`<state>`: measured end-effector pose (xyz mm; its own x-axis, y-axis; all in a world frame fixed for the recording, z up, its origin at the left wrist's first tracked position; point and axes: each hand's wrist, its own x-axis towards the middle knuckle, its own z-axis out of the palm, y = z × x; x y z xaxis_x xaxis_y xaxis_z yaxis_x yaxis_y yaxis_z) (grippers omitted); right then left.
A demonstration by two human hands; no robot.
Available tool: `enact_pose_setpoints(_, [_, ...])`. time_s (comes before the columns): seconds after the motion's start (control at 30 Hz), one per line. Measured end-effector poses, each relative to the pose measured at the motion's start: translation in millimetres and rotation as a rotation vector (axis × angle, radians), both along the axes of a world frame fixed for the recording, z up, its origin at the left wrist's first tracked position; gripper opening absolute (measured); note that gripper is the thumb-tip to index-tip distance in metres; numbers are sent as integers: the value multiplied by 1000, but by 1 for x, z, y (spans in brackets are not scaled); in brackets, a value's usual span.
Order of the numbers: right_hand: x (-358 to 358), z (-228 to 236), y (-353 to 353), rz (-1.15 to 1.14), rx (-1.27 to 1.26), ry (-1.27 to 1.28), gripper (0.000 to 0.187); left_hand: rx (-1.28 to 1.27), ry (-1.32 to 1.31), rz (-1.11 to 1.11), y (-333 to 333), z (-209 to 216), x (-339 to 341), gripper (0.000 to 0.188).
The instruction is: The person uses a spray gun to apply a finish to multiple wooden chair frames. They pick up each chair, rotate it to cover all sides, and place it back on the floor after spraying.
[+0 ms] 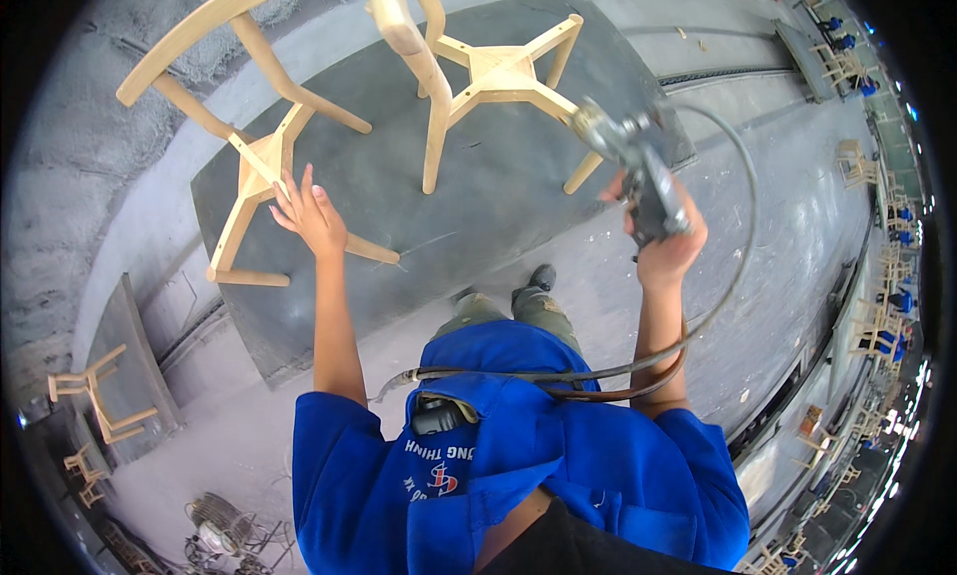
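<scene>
A spray gun [653, 181] is gripped in my right hand [680, 238], its front end close to a leg of a pale wooden chair frame [501, 74]; the gun is slightly blurred. From it a grey hose [750, 191] loops down and crosses my waist. My left hand [314, 219] is open, fingers spread, at the cross-braced seat of another wooden chair frame [261, 164]. Whether the fingertips press on the wood I cannot tell. Both frames lack seat panels and rest tilted on a dark flat board [478, 191].
At the lower left, more chair frames [100, 396] stand by a second grey board [135, 361], with a fan [221, 525] below. Along the right run a rail [728, 74] and conveyor edge carrying several chairs [882, 331]. People in blue work farther off.
</scene>
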<state>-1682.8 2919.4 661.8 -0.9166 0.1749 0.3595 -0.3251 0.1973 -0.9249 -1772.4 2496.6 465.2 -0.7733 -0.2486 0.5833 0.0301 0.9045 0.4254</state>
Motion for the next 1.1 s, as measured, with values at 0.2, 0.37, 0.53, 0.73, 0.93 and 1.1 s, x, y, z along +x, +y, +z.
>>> enact_pose_setpoints(0.2, [-46,-52,-21,-5,-731,-352,89,61,158,-211,33,100,4,51])
enact_pose_setpoints(0.37, [-19,-142,-11,-280,-722,-643,82,67,160,-410,46,148,-19,49])
enact_pose_setpoints(0.53, [34,-182,-6,-398,-438,-706,71,-72,229,-701,59,192,-84,50])
enact_pose_setpoints(0.73, [40,-161,6,-336,-244,-303,56,97,140,-1042,95,232,-173,55])
enact_pose_setpoints(0.93, [54,-146,65,-714,-430,-167,68,-39,249,-1142,95,211,-212,47])
enact_pose_setpoints(1.1, [82,-204,124,-1002,-857,-460,89,-86,314,-1023,80,178,-231,83])
